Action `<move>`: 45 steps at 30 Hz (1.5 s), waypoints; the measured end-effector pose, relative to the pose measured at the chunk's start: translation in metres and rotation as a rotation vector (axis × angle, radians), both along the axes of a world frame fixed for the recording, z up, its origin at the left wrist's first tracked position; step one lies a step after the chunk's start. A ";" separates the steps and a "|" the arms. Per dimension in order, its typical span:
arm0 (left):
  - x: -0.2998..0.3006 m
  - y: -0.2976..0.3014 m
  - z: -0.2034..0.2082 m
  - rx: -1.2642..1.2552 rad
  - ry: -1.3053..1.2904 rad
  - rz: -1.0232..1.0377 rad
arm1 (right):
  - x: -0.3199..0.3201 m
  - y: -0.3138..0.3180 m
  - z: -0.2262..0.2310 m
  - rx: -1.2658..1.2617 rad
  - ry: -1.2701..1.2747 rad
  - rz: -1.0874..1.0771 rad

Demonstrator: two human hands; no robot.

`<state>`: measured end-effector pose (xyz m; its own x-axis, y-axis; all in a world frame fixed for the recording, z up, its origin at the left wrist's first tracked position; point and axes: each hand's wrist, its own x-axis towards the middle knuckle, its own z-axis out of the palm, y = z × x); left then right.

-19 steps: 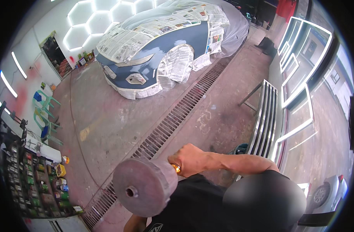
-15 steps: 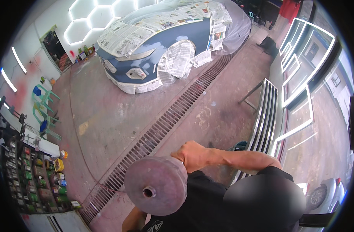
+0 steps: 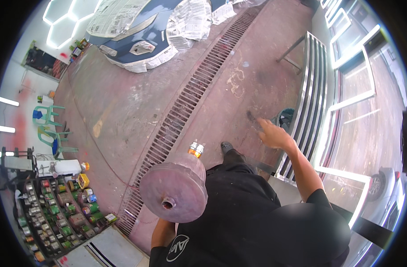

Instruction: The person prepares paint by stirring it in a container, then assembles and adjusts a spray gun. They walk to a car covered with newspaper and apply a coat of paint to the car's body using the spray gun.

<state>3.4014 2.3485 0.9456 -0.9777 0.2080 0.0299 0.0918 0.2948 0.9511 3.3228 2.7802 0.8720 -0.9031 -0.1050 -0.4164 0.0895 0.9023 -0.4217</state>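
Note:
In front of my body is a spray gun with a round, pinkish-grey stained cup [image 3: 179, 191]; its lid, with a short open spout at the centre, faces up. Past the cup's far side shows the gun's metal and orange front end [image 3: 196, 149]. My left forearm [image 3: 162, 233] runs up under the cup, which hides the left hand and its fingers; the gun is held up on that side. My right hand [image 3: 274, 135] reaches out to the right with fingers loosely stretched, beside a dark green bin [image 3: 285, 118]. Near its fingertips is a small dark patch [image 3: 250, 116] that I cannot make out.
A metal slatted bench [image 3: 308, 98] stands at the right. Across the floor runs a drain grating [image 3: 181, 111]. A blue car [image 3: 161, 33] masked with newspaper is at the far side. Paint cans [image 3: 65, 213], green chairs [image 3: 50, 118] and a hose [image 3: 96, 151] lie left.
My right hand has left its closed position beside the cup and swung right toward the bin, its fingers loosening. The view has tilted down, bringing the gun's front end and my foot into sight.

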 end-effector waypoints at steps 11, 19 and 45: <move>-0.019 0.025 -0.033 0.039 0.014 -0.079 | 0.107 -0.030 -0.047 -0.101 -0.349 -0.016; -0.027 0.026 -0.043 0.041 0.114 -0.042 | 0.046 -0.111 0.023 -1.075 -0.268 -0.229; -0.034 0.006 -0.109 -0.085 -0.347 -0.129 | -0.010 -0.155 -0.004 -1.283 -0.217 -0.988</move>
